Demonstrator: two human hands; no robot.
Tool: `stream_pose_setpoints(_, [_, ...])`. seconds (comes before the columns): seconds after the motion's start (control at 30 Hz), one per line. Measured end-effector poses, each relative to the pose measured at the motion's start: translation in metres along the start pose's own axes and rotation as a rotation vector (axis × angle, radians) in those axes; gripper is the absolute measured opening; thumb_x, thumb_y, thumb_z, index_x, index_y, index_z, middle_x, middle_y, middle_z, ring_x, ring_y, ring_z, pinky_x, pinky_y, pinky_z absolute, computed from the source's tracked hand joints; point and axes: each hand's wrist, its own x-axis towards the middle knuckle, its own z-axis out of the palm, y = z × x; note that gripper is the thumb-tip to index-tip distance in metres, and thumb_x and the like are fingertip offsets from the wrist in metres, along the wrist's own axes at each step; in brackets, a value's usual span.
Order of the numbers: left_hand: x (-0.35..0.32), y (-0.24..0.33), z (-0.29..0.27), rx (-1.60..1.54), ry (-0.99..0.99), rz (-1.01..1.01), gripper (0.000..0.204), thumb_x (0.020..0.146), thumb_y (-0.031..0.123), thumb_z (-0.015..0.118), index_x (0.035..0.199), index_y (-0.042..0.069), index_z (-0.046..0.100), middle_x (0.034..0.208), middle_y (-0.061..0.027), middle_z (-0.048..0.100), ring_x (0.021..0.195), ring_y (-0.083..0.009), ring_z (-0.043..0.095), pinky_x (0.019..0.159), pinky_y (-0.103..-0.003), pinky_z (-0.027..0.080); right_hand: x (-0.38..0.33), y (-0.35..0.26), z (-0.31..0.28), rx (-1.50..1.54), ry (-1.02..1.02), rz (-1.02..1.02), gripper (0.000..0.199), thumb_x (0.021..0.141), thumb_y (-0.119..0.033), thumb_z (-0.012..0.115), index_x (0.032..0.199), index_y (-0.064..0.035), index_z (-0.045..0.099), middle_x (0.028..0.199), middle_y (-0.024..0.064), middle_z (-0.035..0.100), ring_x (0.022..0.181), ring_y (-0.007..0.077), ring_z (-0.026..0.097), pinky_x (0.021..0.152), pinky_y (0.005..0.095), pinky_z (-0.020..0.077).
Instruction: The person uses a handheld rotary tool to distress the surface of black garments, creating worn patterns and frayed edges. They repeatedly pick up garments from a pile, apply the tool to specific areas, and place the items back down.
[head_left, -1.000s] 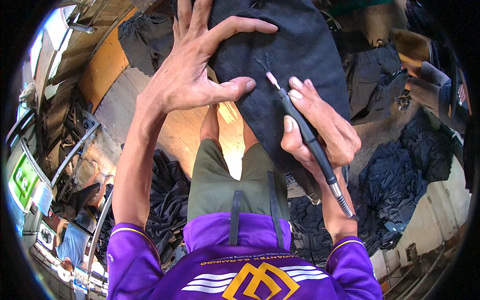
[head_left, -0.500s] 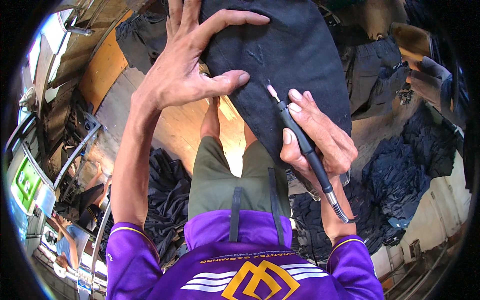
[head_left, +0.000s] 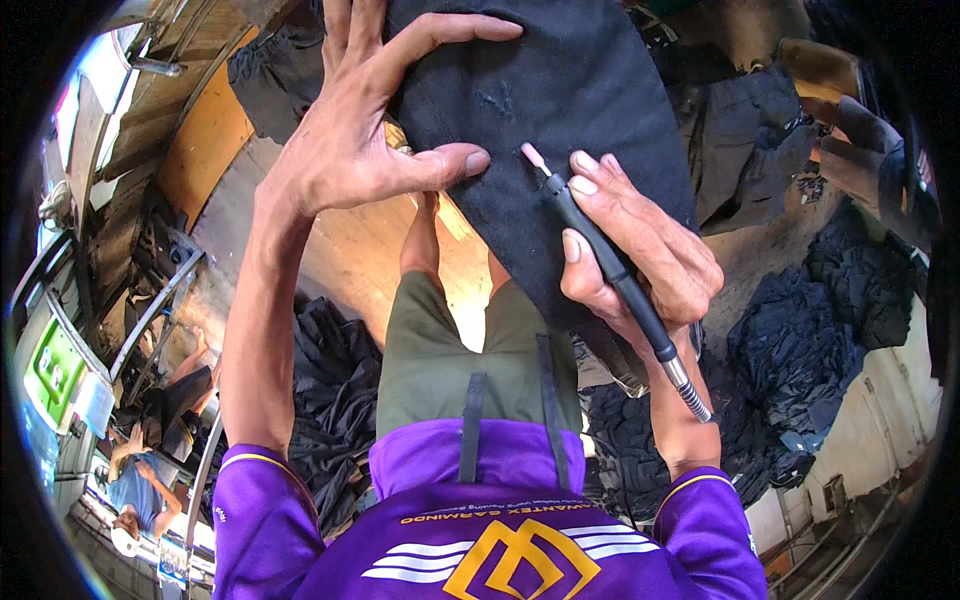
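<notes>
Dark, nearly black garment cloth (head_left: 600, 90) is spread in front of me, with a small scuffed patch (head_left: 495, 100) on its upper part. My left hand (head_left: 340, 150) lies at the cloth's left edge, thumb and forefinger stretched wide apart on either side of that patch. Held like a pen in my right hand (head_left: 645, 240) is a black rotary grinder handpiece (head_left: 600, 245), a metal spring at its rear end. Its pink grinding tip (head_left: 532, 156) points up and left, just below the scuffed patch. Whether the tip touches the cloth I cannot tell.
Crumpled dark garments lie in heaps at right (head_left: 790, 340) and left (head_left: 335, 390) of my legs. Dark trousers (head_left: 740, 140) lie farther off at the right, beside a wooden surface. At the left are a metal frame (head_left: 155, 310) and another person (head_left: 145, 490).
The grinder tip has moved slightly up and left over the cloth. The cloth and my left hand have shifted a little left. The scuffed patch looks different, its V-shaped mark less distinct.
</notes>
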Motion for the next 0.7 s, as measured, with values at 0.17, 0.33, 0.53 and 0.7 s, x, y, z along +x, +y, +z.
stream_pose_setpoints(0.17, [-0.004,-0.006,0.002,-0.001,-0.011,0.011,0.089,0.072,0.071,0.088,0.145,0.024,0.068,0.18,-0.0294,-0.015,0.164,-0.0501,-0.025,0.129,-0.07,-0.003,-0.003,0.0,-0.001,0.006,0.006,-0.015,0.032,0.076,0.0,0.082,0.108,0.0044,0.081,0.106,0.0221,0.081,0.105,0.0354,0.081,0.099,0.0468,0.0663])
stream_pose_setpoints(0.33, [-0.001,-0.008,-0.004,-0.02,-0.045,0.018,0.089,0.073,0.069,0.089,0.146,0.023,0.067,0.18,-0.0295,-0.015,0.164,-0.0489,-0.024,0.13,-0.068,-0.002,-0.009,-0.003,-0.008,0.001,-0.01,0.006,0.035,0.074,0.001,0.082,0.109,0.0041,0.081,0.107,0.0222,0.081,0.105,0.036,0.081,0.099,0.0468,0.0663])
stream_pose_setpoints(0.53, [-0.008,-0.017,0.0,-0.006,-0.057,0.031,0.09,0.073,0.067,0.088,0.149,0.023,0.065,0.18,-0.0292,-0.015,0.165,-0.0479,-0.022,0.13,-0.066,-0.002,-0.022,0.002,-0.014,0.009,0.001,0.015,0.035,0.076,0.001,0.082,0.111,0.0042,0.08,0.109,0.023,0.081,0.106,0.0363,0.081,0.1,0.0476,0.0659])
stream_pose_setpoints(0.7, [-0.005,-0.035,-0.015,0.035,-0.074,0.064,0.092,0.074,0.066,0.088,0.151,0.022,0.064,0.18,-0.029,-0.015,0.166,-0.0472,-0.021,0.131,-0.064,-0.001,-0.045,0.004,-0.029,0.091,0.074,0.085,0.029,0.095,-0.005,0.073,0.121,0.0069,0.074,0.114,0.0284,0.079,0.114,0.0403,0.078,0.105,0.0517,0.0611])
